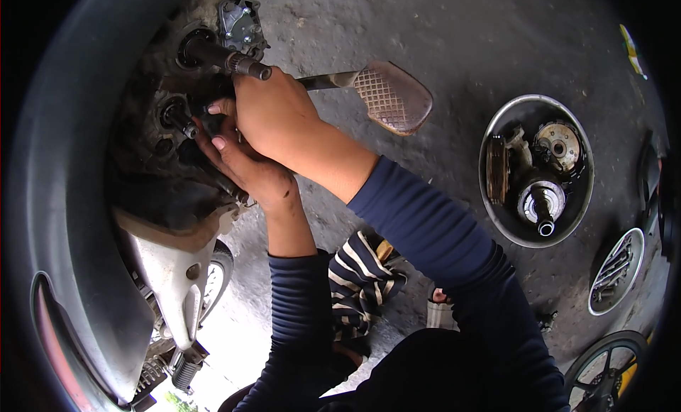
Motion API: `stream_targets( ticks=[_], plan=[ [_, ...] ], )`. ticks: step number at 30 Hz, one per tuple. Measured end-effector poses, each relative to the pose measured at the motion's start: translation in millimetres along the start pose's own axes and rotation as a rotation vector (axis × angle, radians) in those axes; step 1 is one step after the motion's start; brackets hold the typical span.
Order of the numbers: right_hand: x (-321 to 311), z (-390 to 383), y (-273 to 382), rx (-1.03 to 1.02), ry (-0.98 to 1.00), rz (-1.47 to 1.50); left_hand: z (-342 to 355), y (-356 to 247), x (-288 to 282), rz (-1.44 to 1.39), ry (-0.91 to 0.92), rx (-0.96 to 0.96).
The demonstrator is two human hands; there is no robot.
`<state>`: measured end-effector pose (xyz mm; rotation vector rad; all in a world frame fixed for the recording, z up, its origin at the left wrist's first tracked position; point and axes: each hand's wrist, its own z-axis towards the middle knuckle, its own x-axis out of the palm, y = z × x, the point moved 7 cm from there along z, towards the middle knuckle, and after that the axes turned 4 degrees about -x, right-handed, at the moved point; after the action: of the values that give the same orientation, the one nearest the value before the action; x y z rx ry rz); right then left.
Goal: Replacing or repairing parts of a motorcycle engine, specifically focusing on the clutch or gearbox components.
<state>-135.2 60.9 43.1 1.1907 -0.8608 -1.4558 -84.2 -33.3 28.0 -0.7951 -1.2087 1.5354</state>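
Observation:
Both my hands are at the open side of a motorcycle engine (152, 139). My right hand (275, 114) is curled below a long splined shaft (227, 59), its fingers closed around something dark that is mostly hidden. Just beneath it, my left hand (254, 172) is palm up, thumb bent in and fingers beside a shorter shaft (181, 121). Its fingers are also closed, and what they hold is out of sight. A foot pedal (394, 98) with a cross-hatched pad sticks out to the right beyond my right wrist.
A metal bowl (489, 206) with greasy clutch and gear parts stands on the floor at right. Beyond it lies a smaller dish (596, 309) of bolts. A striped cloth (358, 277) is below my arms. Dark bodywork (60, 199) curves along the left, and a spoked wheel (603, 376) is at lower right.

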Motion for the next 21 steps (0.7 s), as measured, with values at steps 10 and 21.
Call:
stream_targets(
  ticks=[10,21],
  plan=[
    [-2,-6,5,-0.038,-0.101,-0.184,-1,-4,2,0.017,-0.011,0.061],
    [3,2,1,0.038,-0.163,-0.181,-2,-10,2,0.203,0.010,0.102]
  ],
)
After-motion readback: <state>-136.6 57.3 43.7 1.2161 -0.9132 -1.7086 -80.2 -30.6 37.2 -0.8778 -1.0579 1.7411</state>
